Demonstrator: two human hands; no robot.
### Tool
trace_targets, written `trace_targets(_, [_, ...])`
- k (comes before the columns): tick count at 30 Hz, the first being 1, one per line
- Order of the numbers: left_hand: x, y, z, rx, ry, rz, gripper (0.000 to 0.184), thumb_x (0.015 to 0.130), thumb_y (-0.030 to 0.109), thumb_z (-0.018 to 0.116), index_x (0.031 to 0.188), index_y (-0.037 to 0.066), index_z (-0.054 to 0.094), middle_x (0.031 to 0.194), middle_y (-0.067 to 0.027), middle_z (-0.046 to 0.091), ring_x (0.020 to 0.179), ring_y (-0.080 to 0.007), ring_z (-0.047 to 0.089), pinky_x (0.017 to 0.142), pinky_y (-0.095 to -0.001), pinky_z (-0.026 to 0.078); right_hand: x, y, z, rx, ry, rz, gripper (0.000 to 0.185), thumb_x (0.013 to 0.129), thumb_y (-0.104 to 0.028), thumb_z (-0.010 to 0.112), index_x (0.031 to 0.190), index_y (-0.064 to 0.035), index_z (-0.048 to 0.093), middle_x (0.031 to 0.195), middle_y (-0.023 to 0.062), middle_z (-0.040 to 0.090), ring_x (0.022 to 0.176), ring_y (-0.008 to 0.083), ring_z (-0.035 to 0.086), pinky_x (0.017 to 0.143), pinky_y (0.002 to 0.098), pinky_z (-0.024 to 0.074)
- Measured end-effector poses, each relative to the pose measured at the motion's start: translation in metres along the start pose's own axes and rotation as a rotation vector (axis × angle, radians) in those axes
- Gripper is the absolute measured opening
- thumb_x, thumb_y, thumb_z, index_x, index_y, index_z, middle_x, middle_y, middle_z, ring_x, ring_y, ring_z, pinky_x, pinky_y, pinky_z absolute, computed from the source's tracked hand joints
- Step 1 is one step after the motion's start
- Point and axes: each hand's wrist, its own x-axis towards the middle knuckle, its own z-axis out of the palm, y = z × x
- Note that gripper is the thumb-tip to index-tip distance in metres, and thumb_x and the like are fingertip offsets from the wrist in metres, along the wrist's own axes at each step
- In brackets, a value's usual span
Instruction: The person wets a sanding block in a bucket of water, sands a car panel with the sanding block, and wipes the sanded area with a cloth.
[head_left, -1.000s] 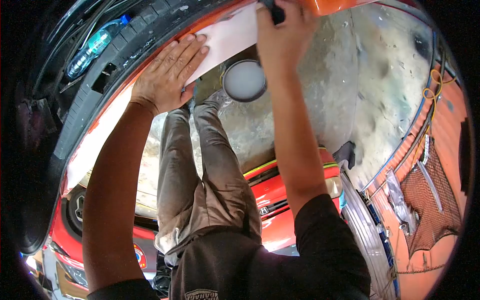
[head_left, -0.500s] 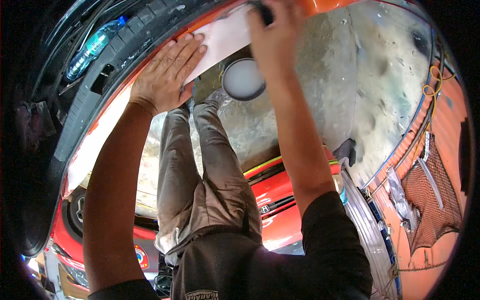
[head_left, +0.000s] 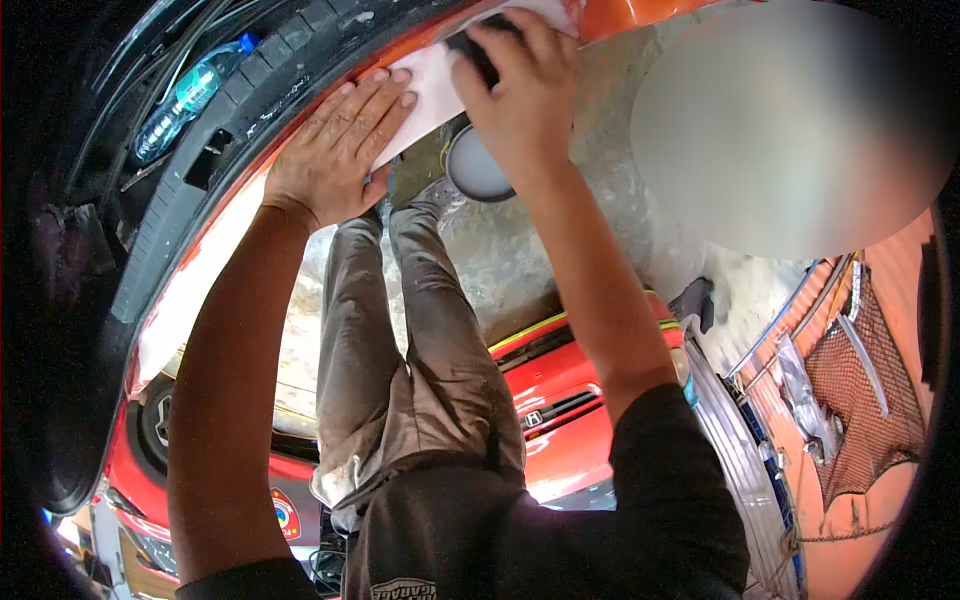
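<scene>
head view: left hand (head_left: 340,145) lies flat, fingers slightly spread, on the long, white-coated curved panel (head_left: 430,88); right hand (head_left: 530,115) pinches a black block (head_left: 485,62) against it. glossy orange paint (head_left: 625,14) shows beyond; how much is finished, i can't tell.

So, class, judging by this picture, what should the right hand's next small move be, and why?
Probably a short slide of the black block along the pale strip, away from the left hand. The right hand has the block against the strip, the left hand lies flat close by, and the strip continues on the other side.
</scene>
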Motion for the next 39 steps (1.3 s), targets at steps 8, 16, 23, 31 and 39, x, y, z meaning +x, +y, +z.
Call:
trace_targets(8, [0.003,0.002,-0.003,-0.017,-0.012,-0.018,0.089,0.080,0.026,0.071,0.161,0.013,0.035,0.168,-0.0044,0.031,0.155,-0.0209,0.028,0.129,-0.0385,0.024,0.005,0.014,-0.006,-0.061,-0.098,-0.091,0.032,0.082,-0.004,0.074,0.114,-0.0029,0.069,0.123,0.0165,0.064,0.113,0.0379,0.061,0.098,0.0472,0.0484])
trace_targets(16, [0.001,0.002,-0.002,-0.007,-0.011,-0.010,0.091,0.080,0.026,0.072,0.162,0.014,0.033,0.170,-0.0041,0.027,0.156,-0.0212,0.026,0.129,-0.0388,0.024,0.011,0.023,-0.002,0.147,0.005,0.259,0.031,0.083,-0.010,0.075,0.113,-0.0036,0.068,0.120,0.0183,0.063,0.119,0.0407,0.057,0.107,0.0561,0.0401])
trace_targets(23, [0.001,0.000,0.001,0.021,-0.015,-0.010,0.092,0.080,0.029,0.072,0.162,0.014,0.032,0.170,-0.0038,0.027,0.156,-0.0207,0.026,0.129,-0.0390,0.023,0.020,0.032,-0.009,0.054,0.039,0.284,0.024,0.082,-0.011,0.075,0.105,-0.0061,0.069,0.117,0.0174,0.063,0.113,0.0377,0.057,0.101,0.0543,0.0432])
trace_targets(31, [0.003,-0.001,-0.001,0.004,0.005,-0.008,0.091,0.081,0.029,0.072,0.162,0.016,0.033,0.169,-0.0032,0.028,0.156,-0.0207,0.026,0.129,-0.0382,0.023,0.009,0.018,-0.003,-0.058,0.018,0.105,0.026,0.082,-0.013,0.076,0.105,-0.0063,0.068,0.119,0.0172,0.062,0.116,0.0394,0.056,0.100,0.0534,0.0433])
trace_targets(39, [0.002,0.001,-0.002,0.001,0.004,-0.018,0.086,0.083,0.027,0.070,0.161,0.015,0.035,0.169,-0.0032,0.030,0.156,-0.0209,0.027,0.129,-0.0384,0.024,0.004,-0.003,0.002,-0.018,0.018,-0.024,0.024,0.082,-0.009,0.075,0.104,-0.0050,0.067,0.115,0.0170,0.063,0.111,0.0393,0.059,0.097,0.0528,0.0450])
